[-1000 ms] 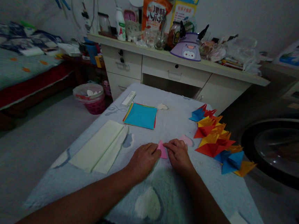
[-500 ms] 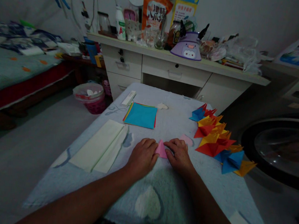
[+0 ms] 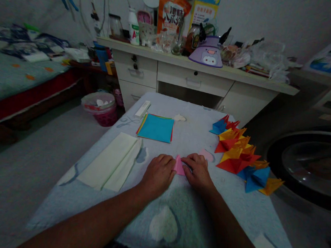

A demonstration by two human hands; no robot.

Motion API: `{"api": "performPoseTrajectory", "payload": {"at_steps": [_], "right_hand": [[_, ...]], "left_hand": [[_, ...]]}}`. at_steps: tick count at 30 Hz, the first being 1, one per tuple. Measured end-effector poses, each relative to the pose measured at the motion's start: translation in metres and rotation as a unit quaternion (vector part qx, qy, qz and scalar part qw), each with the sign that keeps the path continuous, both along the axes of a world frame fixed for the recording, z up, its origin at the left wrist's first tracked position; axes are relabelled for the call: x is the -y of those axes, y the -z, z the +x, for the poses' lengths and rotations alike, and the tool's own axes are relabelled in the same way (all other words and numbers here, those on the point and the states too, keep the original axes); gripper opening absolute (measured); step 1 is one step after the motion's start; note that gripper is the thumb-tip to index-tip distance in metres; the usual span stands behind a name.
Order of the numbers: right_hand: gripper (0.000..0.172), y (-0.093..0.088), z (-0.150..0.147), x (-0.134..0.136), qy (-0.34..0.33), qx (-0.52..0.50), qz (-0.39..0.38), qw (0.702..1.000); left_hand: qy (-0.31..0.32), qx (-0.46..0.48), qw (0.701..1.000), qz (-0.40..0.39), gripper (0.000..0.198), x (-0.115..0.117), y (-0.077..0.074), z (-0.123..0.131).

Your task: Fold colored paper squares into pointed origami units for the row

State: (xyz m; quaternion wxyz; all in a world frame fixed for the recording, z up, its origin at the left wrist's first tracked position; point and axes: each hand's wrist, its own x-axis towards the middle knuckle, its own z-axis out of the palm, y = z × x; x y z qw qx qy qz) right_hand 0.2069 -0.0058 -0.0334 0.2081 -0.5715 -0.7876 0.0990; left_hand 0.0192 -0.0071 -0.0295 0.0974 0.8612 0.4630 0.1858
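1. Two bare hands meet over a small piece of folded pink paper (image 3: 180, 168), which lies near the middle of the cloth-covered table (image 3: 202, 135), somewhat toward its near edge.
2. Compared with a second ago, the left hand (image 3: 158, 173) seems to have eased its fingertips back toward the paper's left side, and the right hand (image 3: 196, 170) bends its index finger rather than stretching it. The paper stays in its place, so I judge this a small resettling of fingers during the folding.
3. Both hands are half curled, thumbs a little apart from the fingers, touching the paper at its two sides. From where I stand, I cannot tell whether either pinches it or merely presses it down.
4. Toward the far left corner sits a stack of coloured squares (image 3: 156, 128), blue uppermost, near a narrow white box (image 3: 143, 109) whose contents I cannot see. Many folded paper figures (image 3: 238, 151), red, yellow, orange and blue, crowd along the right edge.
5. On the floor, beyond the table's left edge, a pink bucket (image 3: 105, 116) has some white pieces in it.
6. Behind, the cabinet's counter (image 3: 230, 75) carries more containers: toward its left end, a lidded glass jar (image 3: 115, 27), contents unclear, and a white bottle (image 3: 133, 28); farther along, an upright orange bag (image 3: 172, 14).
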Motion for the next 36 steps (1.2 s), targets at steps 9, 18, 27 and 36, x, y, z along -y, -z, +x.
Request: {"api": "performPoseTrajectory", "payload": {"at_steps": [9,18,27,36], "right_hand": [[0.028,0.0030,0.0005,-0.0016,-0.006,0.004,0.007,1.000],[0.030,0.0058,0.0001,-0.0019,-0.004,0.025,0.017,1.000],[0.032,0.0044,-0.0010,-0.0015,-0.008,0.019,0.012,1.000],[0.035,0.0041,-0.0011,-0.0018,-0.009,0.033,0.006,0.999]], "left_hand": [[0.007,-0.068,0.997,0.037,0.021,0.0014,0.0036,0.0033],[0.001,-0.092,0.994,0.053,0.024,0.0031,0.0042,0.0047],[-0.008,-0.069,0.997,0.032,0.033,0.0024,0.0044,0.0032],[0.000,-0.072,0.997,0.031,0.031,0.0030,0.0027,0.0031]]}}
